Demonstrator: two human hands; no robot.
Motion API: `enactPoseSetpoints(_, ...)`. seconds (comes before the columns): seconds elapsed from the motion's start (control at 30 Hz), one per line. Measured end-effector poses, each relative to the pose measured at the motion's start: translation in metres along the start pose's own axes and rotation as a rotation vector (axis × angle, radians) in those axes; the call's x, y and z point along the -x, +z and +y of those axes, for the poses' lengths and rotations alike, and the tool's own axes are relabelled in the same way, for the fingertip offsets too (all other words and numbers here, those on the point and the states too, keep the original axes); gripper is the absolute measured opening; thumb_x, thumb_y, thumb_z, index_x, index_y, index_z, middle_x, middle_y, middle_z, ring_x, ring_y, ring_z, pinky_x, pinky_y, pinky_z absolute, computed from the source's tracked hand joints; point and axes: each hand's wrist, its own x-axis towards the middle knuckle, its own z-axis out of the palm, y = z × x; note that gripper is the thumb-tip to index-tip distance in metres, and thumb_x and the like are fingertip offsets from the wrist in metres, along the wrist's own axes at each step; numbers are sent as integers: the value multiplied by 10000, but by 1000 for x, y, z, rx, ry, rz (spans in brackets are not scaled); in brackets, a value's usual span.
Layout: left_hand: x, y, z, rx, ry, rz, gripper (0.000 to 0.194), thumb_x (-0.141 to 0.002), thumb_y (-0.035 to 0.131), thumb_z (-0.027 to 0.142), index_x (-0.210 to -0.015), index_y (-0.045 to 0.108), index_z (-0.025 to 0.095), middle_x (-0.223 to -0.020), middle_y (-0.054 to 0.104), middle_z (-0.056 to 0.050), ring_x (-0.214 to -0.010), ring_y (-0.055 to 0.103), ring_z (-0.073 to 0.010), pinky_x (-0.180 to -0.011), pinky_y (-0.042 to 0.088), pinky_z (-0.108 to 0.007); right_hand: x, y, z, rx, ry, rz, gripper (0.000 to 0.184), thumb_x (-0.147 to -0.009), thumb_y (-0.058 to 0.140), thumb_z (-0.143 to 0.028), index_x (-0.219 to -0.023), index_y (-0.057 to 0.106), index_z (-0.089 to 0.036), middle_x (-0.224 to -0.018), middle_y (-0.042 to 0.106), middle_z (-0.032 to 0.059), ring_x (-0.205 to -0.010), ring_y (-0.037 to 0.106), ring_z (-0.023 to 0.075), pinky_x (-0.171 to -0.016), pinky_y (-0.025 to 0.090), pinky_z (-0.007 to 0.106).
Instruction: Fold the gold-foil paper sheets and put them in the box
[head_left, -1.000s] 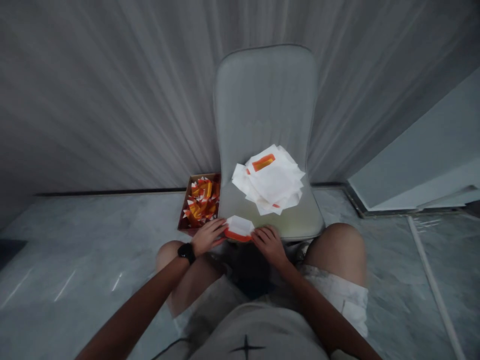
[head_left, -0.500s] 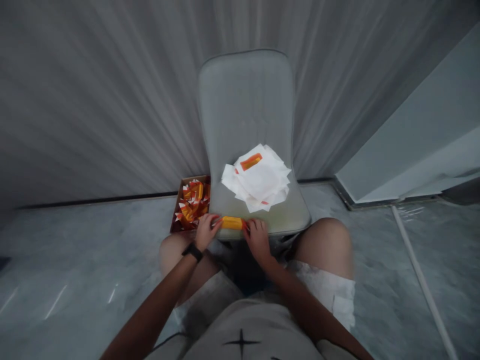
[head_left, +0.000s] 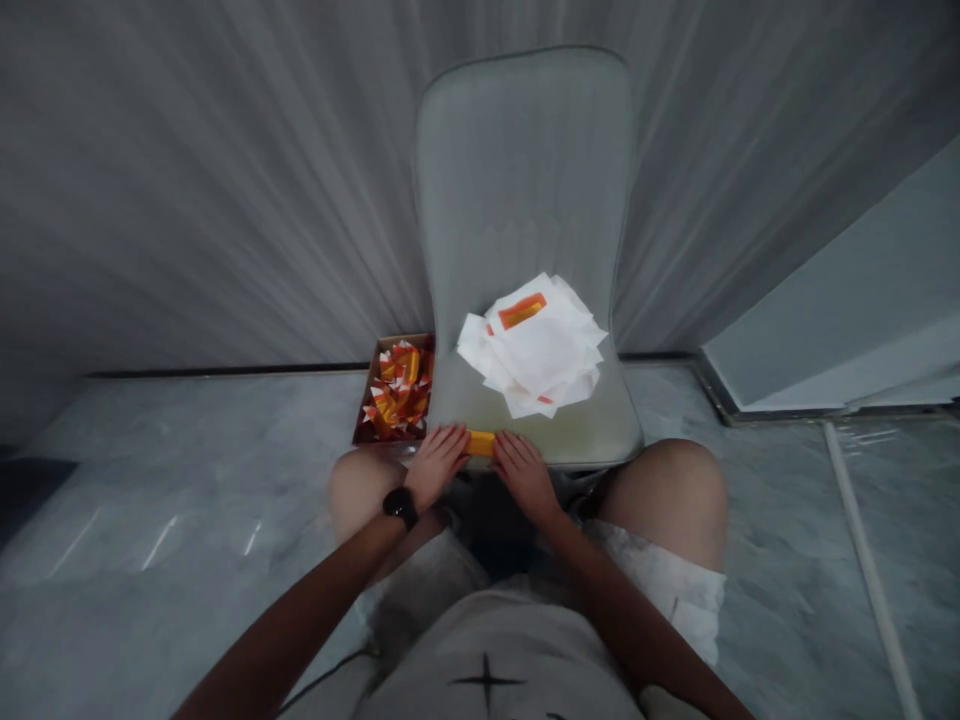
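My left hand (head_left: 436, 465) and my right hand (head_left: 525, 475) pinch a folded yellow-orange paper piece (head_left: 481, 443) between them, at the front edge of a pale grey chair seat (head_left: 525, 440). Most of the piece is hidden by my fingers. Behind my hands, a loose pile of white paper sheets (head_left: 536, 345) lies on the seat, with an orange-and-yellow strip on its top sheet. To the left of the seat, a shallow cardboard box (head_left: 366, 400) holds several folded white, orange and yellow paper pieces.
The chair's tall grey backrest (head_left: 525, 180) rises in front of a pleated grey curtain (head_left: 225, 180). My bare knees flank the seat. A grey marble floor (head_left: 187, 500) spreads to both sides, with a pale panel (head_left: 832, 330) and white rod (head_left: 862, 560) at right.
The white-and-orange paper piece between my hands has become a narrow yellow-orange band. My hands have drawn closer together, and the view has shifted slightly.
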Motion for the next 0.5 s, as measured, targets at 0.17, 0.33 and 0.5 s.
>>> enactPoseSetpoints(0.17, -3, -14, -7, 75, 55, -18, 329, -997, 601, 305, -1316, 681, 283, -1402, 667, -69, -1369, 581, -228, -1238, 397, -489, -8, -13, 23, -54, -115, -61, 291, -1037, 563, -230, -1295, 695, -231, -1326, 718, 85, -1271, 628, 218, -1104, 474, 443)
enactPoseSetpoints(0.33, -4, -33, 5, 123, 11, -132, 333, -981, 579, 204, -1274, 713, 288, -1338, 707, -70, -1305, 631, -235, -1205, 428, -478, -22, -40, 32, -88, -163, -95, 240, -1025, 573, -186, -1193, 740, -225, -1169, 774, 77, -1100, 682, 214, -988, 521, 396)
enactPoseSetpoints(0.5, -11, -58, 29, 251, -68, -277, 295, -1022, 518, 356, -1190, 759, 332, -1114, 788, -52, -981, 752, -240, -906, 568, -360, -30, -80, 36, -250, -117, -257, 226, -1039, 537, -223, -1104, 753, -229, -1040, 782, 46, -959, 700, 210, -905, 539, 355)
